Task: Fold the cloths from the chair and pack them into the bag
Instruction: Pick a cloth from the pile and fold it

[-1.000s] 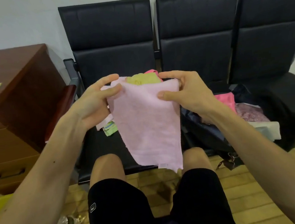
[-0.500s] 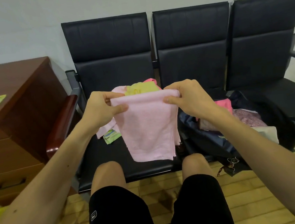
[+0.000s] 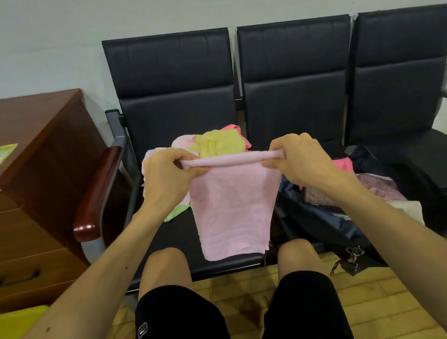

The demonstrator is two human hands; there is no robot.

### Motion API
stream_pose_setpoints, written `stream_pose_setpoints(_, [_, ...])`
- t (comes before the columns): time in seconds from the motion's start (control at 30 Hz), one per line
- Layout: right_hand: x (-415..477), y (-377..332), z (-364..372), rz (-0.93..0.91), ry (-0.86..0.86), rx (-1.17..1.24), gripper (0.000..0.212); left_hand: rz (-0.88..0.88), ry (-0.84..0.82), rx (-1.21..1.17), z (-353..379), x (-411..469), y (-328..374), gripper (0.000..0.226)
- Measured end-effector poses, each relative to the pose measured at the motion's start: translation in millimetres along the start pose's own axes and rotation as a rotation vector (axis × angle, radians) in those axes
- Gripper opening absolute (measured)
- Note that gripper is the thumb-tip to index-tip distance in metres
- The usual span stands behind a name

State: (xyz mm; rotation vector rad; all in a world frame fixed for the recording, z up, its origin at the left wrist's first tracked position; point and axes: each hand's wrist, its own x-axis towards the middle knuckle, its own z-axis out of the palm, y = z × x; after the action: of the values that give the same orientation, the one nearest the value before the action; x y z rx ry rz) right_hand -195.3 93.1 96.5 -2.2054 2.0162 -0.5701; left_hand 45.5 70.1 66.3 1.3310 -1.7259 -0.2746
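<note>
Left hand (image 3: pixel 167 174) and right hand (image 3: pixel 298 157) fingers pinch the pink cloth (image 3: pixel 231 209) by its folded top edge, hanging over the chair (image 3: pixel 174 114) seat, bag (image 3: pixel 330 225) right.

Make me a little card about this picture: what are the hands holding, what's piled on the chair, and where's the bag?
Left hand: pinches the top left corner of the pink cloth
Right hand: pinches its top right corner
Pink cloth: folded over, hanging above the chair seat
Waiting: yellow cloth lying on other cloths, behind the pink one
Bag: open on the next seat, cloths inside
</note>
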Motion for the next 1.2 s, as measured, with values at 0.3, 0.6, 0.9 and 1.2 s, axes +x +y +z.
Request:
stream_pose_setpoints(0.3, [-11.7, 33.3, 11.4, -0.003, -0.338, 0.671, 0.022, -0.044, -0.259, -0.382, -5.1, -9.5, -0.7, 0.008])
stream_pose_setpoints(0.6, [-72.1, -8.9, 100.9, 0.340, -0.496, 1.490, 0.014, -0.132, -0.041, -0.374, 10.9, 5.7, 8.0, 0.006])
stream_pose_setpoints(0.9, [-81.7, -35.3, 89.2, 0.443, -0.367, 1.695, 0.039, -1.082, -0.293, -1.219, 26.0, -43.7, -23.5, 0.049])
stream_pose_setpoints(1.2, [-79.2, -31.0, 97.2, 0.646, -0.237, 1.830, 0.058, -1.031, -0.542, -1.761, 52.4, -109.9, -37.6, 0.094])
